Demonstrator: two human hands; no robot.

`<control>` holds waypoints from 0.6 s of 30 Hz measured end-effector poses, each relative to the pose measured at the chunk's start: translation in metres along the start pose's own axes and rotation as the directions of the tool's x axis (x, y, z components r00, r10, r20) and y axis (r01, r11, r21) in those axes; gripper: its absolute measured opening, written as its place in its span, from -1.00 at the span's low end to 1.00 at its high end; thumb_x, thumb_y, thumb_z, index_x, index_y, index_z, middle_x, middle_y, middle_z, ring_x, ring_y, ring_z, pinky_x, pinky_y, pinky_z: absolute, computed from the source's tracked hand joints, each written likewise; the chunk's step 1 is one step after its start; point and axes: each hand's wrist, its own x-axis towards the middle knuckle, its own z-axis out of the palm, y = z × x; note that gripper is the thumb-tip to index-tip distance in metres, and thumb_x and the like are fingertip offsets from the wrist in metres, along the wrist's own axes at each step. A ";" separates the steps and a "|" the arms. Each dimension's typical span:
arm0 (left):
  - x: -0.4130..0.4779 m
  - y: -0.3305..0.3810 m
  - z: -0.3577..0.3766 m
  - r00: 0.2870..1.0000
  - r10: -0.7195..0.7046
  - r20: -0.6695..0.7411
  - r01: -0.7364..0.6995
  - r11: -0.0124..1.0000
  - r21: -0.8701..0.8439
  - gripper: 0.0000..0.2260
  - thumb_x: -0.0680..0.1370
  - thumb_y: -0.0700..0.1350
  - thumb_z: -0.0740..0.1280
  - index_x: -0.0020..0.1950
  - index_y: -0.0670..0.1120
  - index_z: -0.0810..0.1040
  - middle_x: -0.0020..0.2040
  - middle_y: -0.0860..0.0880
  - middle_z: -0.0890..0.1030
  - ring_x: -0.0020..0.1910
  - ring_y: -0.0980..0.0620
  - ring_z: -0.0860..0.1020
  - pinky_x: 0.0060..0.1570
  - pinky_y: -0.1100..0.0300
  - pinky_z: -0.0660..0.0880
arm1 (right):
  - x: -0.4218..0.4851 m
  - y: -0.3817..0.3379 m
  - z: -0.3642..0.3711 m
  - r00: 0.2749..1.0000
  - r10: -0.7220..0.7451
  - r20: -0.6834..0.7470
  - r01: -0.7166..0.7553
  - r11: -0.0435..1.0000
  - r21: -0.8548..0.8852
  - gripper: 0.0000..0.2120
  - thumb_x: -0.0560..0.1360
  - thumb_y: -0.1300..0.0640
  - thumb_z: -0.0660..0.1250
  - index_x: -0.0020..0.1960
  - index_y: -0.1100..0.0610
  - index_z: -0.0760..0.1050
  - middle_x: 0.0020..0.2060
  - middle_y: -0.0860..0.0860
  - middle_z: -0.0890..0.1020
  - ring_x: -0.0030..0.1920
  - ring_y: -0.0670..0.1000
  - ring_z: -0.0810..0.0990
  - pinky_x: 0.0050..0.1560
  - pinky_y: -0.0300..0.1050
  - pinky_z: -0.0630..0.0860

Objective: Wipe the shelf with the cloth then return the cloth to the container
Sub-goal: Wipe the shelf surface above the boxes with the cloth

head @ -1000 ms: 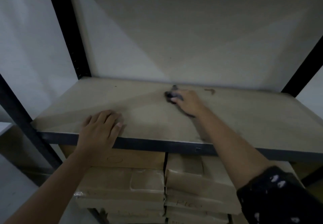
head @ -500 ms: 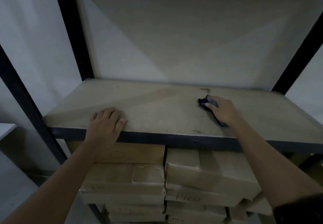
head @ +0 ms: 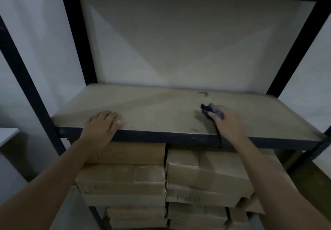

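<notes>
Shelf [head: 161,111] | right hand [head: 227,122] fingers curled, gripping cloth [head: 207,108] | left hand [head: 102,125] fingers flat on shelf

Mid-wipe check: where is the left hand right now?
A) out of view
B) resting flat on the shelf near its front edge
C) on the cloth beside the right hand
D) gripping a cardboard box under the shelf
B: the left hand lies flat on the shelf at its front edge, well apart from the right hand, which alone holds the cloth.
</notes>
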 end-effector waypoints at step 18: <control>-0.010 -0.010 0.011 0.995 0.007 -0.102 -0.007 1.000 0.000 -0.43 0.51 0.19 -0.21 0.38 -0.02 0.28 0.42 -0.06 0.32 0.42 -0.06 0.24 0.41 -0.07 0.08 | 0.003 -0.041 0.043 0.991 -0.097 0.087 0.099 0.995 -0.014 -0.79 0.52 0.11 0.30 0.12 0.15 0.56 -0.16 0.00 0.55 -0.17 0.00 0.51 -0.26 -0.31 0.24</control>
